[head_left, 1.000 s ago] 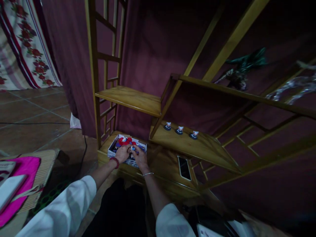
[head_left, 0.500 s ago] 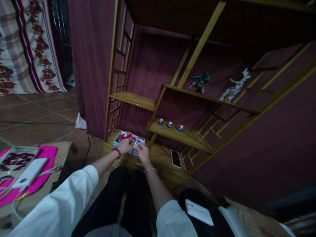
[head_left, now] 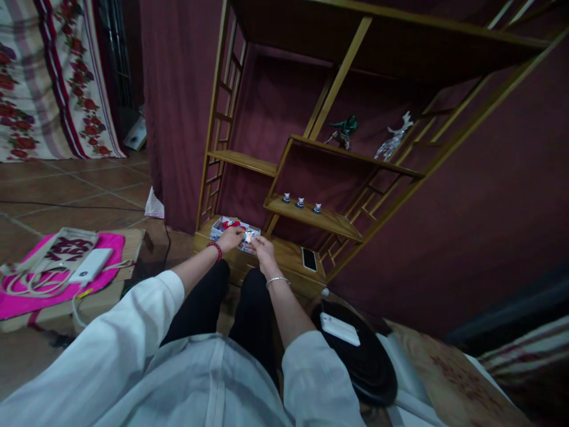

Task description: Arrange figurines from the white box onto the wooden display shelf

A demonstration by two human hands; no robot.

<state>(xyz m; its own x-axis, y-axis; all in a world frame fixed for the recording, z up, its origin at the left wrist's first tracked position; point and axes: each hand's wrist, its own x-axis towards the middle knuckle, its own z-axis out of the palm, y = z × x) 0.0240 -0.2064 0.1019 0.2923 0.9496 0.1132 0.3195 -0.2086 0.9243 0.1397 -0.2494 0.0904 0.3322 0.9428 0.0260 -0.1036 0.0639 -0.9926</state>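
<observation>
My left hand (head_left: pixel 230 239), with a red bead bracelet at the wrist, pinches one side of a small white figurine (head_left: pixel 249 237). Fingers of my right hand (head_left: pixel 265 250) close on its other side; that wrist wears a thin silvery bangle. Both hands are in front of an open patterned box (head_left: pixel 216 230) holding red and blue items I cannot make out clearly. The box sits on the low left part of a wooden shelf unit (head_left: pixel 296 283). Three small figurines with dark bases, a left one (head_left: pixel 286 198), a middle one (head_left: pixel 300 203) and a right one (head_left: pixel 316 208), stand in a row on a shelf above.
A phone (head_left: pixel 309 259) lies on the lowest shelf. Higher up stand a dark green figure (head_left: pixel 344 131) and a clear deer ornament (head_left: pixel 395 137). Left of me, a pink mat (head_left: pixel 116 246) carries a pouch and a white power bank (head_left: pixel 91 265). A black round stool (head_left: pixel 371 373) is at right.
My head view has shifted, so the shelf unit appears smaller and higher. Both hands still hold the figurine, now drawn a little nearer to me and seen more fully.
</observation>
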